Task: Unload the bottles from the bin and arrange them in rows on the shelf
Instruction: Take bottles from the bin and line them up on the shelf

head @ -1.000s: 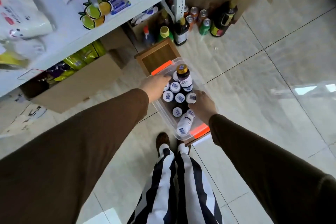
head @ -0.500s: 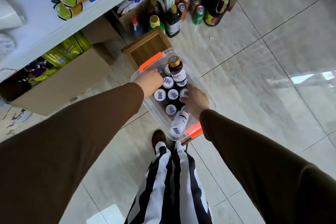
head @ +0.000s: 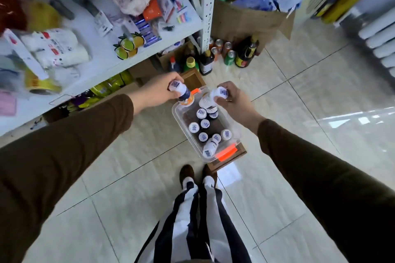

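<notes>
The left hand [head: 157,92] grips one bottle [head: 181,93] with fingers curled round its cap end; the right hand [head: 233,98] grips a second bottle [head: 210,97] the same way, fingers clamped at the white cap, body tilted down toward the bin; holding at the cap probably follows from the caps being the only part reachable among packed bottles. Both bottles sit above the far end of the clear bin [head: 179,117], just below the fingertips; the remaining bottles [head: 203,128] stand upright inside it, one lying on its side at the near end. The bin rests on a wooden box [head: 230,158] on the tiled floor; the orange latch [head: 226,152] marks its near rim. The shelf [head: 111,57] lies beyond and left of the left fingers; its surface carries packets, bags and stationery, which likely limits room for rows; floor bottles and cans [head: 226,53] stand beyond the right fingers, beside the shelf post.
</notes>
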